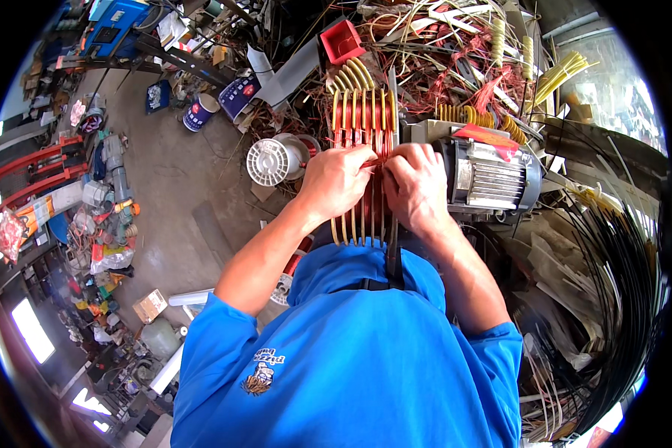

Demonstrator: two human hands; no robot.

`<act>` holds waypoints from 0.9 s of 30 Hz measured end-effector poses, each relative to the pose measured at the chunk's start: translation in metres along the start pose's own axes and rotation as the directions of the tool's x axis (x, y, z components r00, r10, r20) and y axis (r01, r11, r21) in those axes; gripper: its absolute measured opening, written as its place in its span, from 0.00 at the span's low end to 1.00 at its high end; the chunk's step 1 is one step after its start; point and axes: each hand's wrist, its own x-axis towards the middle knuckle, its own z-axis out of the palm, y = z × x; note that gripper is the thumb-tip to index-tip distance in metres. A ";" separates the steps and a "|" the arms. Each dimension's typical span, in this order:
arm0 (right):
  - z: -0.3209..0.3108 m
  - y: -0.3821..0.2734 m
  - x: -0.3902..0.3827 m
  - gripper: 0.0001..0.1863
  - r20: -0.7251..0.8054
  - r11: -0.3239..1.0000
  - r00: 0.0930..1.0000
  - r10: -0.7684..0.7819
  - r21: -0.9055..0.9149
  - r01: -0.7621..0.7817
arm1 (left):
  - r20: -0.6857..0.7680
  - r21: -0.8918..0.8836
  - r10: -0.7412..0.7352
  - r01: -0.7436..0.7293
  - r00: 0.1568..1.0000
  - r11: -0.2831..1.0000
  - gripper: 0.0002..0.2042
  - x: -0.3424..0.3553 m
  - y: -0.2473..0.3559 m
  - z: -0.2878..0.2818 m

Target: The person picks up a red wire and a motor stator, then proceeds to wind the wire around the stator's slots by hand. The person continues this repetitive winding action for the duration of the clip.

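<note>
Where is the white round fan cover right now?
In the head view, the white fan cover sits left of the left hand, beside the copper coil former, up from the grey floor.

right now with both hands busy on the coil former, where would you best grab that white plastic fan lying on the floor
Probably by its round outer rim, coming down from above. The white fan lies with its ribbed face turned up and its rim exposed, just to the left of the left hand. Clutter crowds its upper and right sides, so the bare floor on its left gives the freest approach. The right hand is on the coil former.
</note>
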 end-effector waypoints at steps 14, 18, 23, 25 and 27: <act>0.005 -0.013 -0.005 0.13 0.031 0.991 0.991 0.128 0.026 -0.129 | 0.083 0.006 0.067 -0.068 0.994 0.998 0.07 0.015 -0.007 0.003; 0.009 -0.009 -0.008 0.10 0.012 0.994 0.995 0.104 0.034 -0.104 | 0.112 0.037 0.022 -0.026 0.994 0.999 0.08 0.017 -0.002 -0.003; 0.002 0.005 0.010 0.05 0.026 0.996 0.996 0.082 0.039 -0.083 | 0.017 -0.001 -0.021 0.021 1.000 1.000 0.06 -0.007 -0.004 0.000; 0.006 0.010 0.016 0.06 0.095 0.979 0.987 0.131 0.143 -0.144 | -0.044 -0.084 -0.002 -0.001 0.999 0.996 0.07 -0.015 -0.009 0.005; 0.003 0.011 0.014 0.08 0.109 0.980 0.983 0.149 0.117 -0.161 | 0.096 -0.270 -0.136 0.158 0.986 0.950 0.09 -0.020 -0.008 0.000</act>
